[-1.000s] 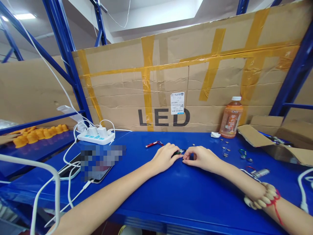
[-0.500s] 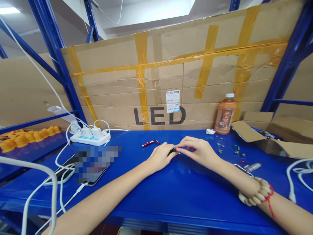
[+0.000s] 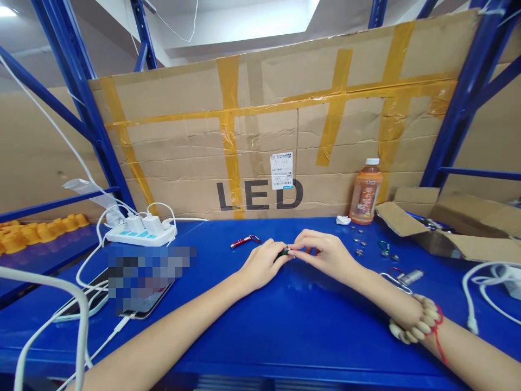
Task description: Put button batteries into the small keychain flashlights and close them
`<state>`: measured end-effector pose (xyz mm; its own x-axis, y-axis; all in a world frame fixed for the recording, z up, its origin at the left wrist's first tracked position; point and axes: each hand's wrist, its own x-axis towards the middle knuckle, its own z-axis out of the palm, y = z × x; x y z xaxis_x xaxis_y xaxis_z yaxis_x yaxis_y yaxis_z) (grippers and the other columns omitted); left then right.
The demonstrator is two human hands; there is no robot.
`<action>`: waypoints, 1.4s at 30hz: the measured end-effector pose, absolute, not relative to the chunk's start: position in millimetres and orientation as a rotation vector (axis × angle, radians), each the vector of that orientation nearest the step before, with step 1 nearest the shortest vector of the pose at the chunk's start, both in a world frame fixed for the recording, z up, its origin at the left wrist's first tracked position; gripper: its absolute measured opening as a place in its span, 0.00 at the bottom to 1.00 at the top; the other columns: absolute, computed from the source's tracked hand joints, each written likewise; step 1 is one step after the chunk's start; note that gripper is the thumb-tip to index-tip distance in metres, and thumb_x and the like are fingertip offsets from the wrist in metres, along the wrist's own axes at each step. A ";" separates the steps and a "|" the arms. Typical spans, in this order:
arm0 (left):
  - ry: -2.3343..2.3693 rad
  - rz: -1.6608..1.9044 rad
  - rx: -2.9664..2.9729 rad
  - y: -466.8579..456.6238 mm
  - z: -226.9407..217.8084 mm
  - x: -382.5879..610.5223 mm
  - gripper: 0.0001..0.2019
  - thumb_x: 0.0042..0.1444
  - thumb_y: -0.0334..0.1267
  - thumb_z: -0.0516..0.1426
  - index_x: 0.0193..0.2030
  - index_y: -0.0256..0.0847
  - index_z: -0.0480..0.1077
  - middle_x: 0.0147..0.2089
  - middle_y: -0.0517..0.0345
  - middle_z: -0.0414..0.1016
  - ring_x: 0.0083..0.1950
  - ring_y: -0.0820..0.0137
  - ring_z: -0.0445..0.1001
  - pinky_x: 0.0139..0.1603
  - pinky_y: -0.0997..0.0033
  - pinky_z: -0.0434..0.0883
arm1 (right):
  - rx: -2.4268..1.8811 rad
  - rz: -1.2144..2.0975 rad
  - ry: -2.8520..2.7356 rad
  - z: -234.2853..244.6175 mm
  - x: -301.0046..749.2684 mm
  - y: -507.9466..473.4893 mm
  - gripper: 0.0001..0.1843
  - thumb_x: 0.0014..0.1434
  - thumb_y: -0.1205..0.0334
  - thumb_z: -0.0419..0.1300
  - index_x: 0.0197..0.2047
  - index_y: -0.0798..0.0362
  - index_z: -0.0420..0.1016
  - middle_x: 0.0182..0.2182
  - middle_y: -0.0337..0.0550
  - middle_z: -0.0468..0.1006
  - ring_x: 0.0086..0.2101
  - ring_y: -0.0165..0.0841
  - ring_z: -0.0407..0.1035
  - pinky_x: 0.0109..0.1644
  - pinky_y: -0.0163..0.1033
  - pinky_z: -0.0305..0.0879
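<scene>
Both my hands meet over the middle of the blue table (image 3: pixel 293 326). My left hand (image 3: pixel 262 264) curls its fingers round a small dark green keychain light (image 3: pixel 282 253), of which only the tip shows. My right hand (image 3: pixel 325 254) pinches at that tip from the right, fingers bent and pressed together; a bead bracelet sits on that wrist. A red keychain light (image 3: pixel 244 241) lies on the table just left of my left hand, untouched.
Orange drink bottle (image 3: pixel 365 193) stands at the back right beside a crumpled white scrap (image 3: pixel 343 220). Small metal parts (image 3: pixel 359 243), carabiners and a silver light (image 3: pixel 409 277) lie right of my hands. Open cardboard box (image 3: pixel 448 228) far right. Power strip (image 3: pixel 138 232), phone (image 3: pixel 138 293) and white cables left.
My hands have stayed together on the green light, the right hand's fingers lifting slightly to pinch its tip. The view has drifted so everything sits a little further left.
</scene>
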<state>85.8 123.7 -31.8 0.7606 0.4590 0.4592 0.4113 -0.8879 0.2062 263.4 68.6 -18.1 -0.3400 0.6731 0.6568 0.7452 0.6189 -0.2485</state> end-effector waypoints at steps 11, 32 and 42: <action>0.727 0.764 2.886 122.8 -29.9 86.4 0.08 0.61 0.39 0.47 0.37 0.40 0.66 0.36 0.60 0.71 0.38 0.69 0.65 0.38 0.71 0.64 | -1.288 -0.051 -2.024 -13.1 259.5 65.0 0.11 0.57 0.53 0.55 0.33 0.51 0.72 0.32 0.37 0.74 0.25 0.24 0.67 0.29 0.30 0.59; 0.692 0.829 2.820 121.0 -29.2 85.3 0.09 0.59 0.42 0.50 0.35 0.41 0.68 0.37 0.61 0.73 0.38 0.70 0.65 0.36 0.73 0.63 | -2.478 -0.221 -1.557 -20.8 351.6 87.7 0.13 0.52 0.71 0.55 0.39 0.56 0.76 0.40 0.53 0.76 0.41 0.43 0.71 0.40 0.40 0.62; 0.685 0.844 2.803 119.6 -26.8 85.4 0.08 0.59 0.40 0.50 0.36 0.40 0.68 0.37 0.60 0.72 0.39 0.70 0.65 0.37 0.73 0.64 | -2.044 0.079 -1.747 -24.5 340.2 94.9 0.08 0.49 0.68 0.61 0.35 0.56 0.76 0.31 0.43 0.80 0.32 0.29 0.74 0.38 0.28 0.68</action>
